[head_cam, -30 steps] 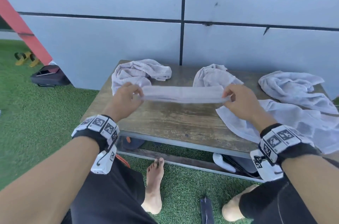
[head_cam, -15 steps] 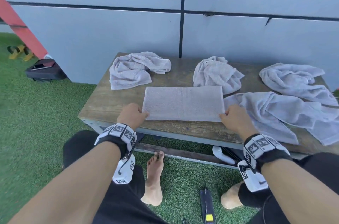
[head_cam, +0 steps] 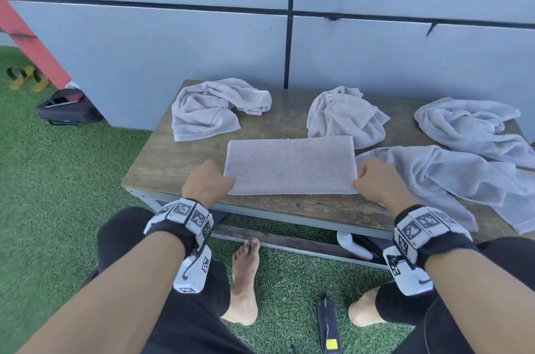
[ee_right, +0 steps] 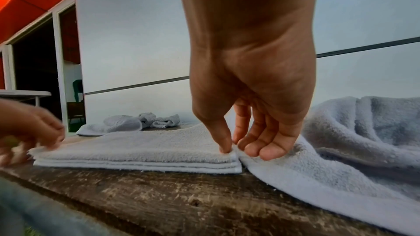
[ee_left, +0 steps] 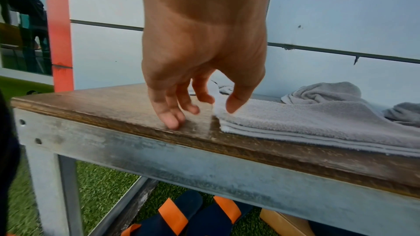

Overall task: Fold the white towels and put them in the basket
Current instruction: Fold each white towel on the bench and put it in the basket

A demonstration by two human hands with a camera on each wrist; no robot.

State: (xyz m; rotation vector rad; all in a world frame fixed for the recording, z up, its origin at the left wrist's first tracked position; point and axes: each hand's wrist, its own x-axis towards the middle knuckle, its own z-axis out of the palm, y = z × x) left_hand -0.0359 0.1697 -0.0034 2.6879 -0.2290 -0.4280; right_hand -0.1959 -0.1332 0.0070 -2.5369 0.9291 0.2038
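Folded towel [head_cam: 290, 165] lies flat on the counter [head_cam: 176, 156], near its front edge, roughly mid-width; several layers show at its front edge in both wrist views.

L grip [head_cam: 209, 181] at the towel's front-left corner: thumb tip on top of the corner, other fingers [ee_left: 169, 114] loosely curled, tips down on bare wood just beside the towel. Index finger is behind the corner, so can't tell if it's pinching or only touching.

R grip [head_cam: 373, 180] at the front-right corner: thumb pressing down on the top layer right at the corner, fingers [ee_right: 261, 143] curled beside the edge, resting on the spread towel [head_cam: 451, 177] next to it. Looks like a light pinch on the corner.

Spread towel drapes over the counter's front-right part, its edge touching the folded one. Crumpled towels at the back: one at back-left corner [head_cam: 214, 107], one at back edge mid [head_cam: 344, 114], one toward back-right [head_cam: 469, 125].

Basket not seen in any view. Green turf [head_cam: 58, 180] under the counter; sandals [ee_left: 181, 216] on it below.
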